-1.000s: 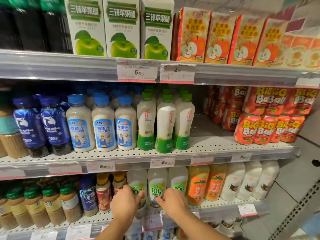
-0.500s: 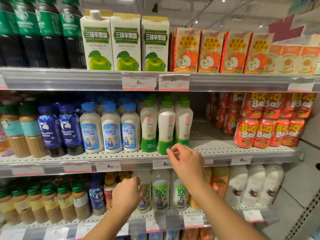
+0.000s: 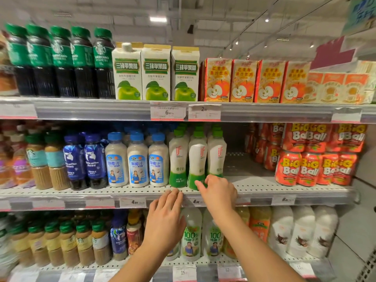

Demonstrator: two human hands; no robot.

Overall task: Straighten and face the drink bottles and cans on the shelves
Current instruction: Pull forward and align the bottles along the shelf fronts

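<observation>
Your right hand [image 3: 218, 193] is at the front lip of the middle shelf [image 3: 284, 188], its fingertips [image 3: 200, 185] curled against the green base of the middle bottle [image 3: 197, 159] in the front row of 3 white, green-capped coconut-water bottles; the grip looks closed on that base, though the thumb is hidden. This bottle stands slightly forward of its 2 neighbours, the left one [image 3: 178, 157] and the right one [image 3: 217, 153], all 3 upright and touching side by side.

Your left hand [image 3: 163, 222] is below, fingers straight and relaxed, holding nothing; its fingertips [image 3: 173, 193] reach the shelf edge just under the left green bottle, beside the price strip [image 3: 132, 202].

To the left, 3 blue-capped coconut-milk bottles [image 3: 138, 159] sit flush against the green row, leaving no gap. To the right, a bare stretch of perforated shelf lies between the right green bottle and the stacked red cans [image 3: 305, 167], which stand well apart. Above the green caps, the upper shelf rail [image 3: 264, 113] leaves little headroom.
</observation>
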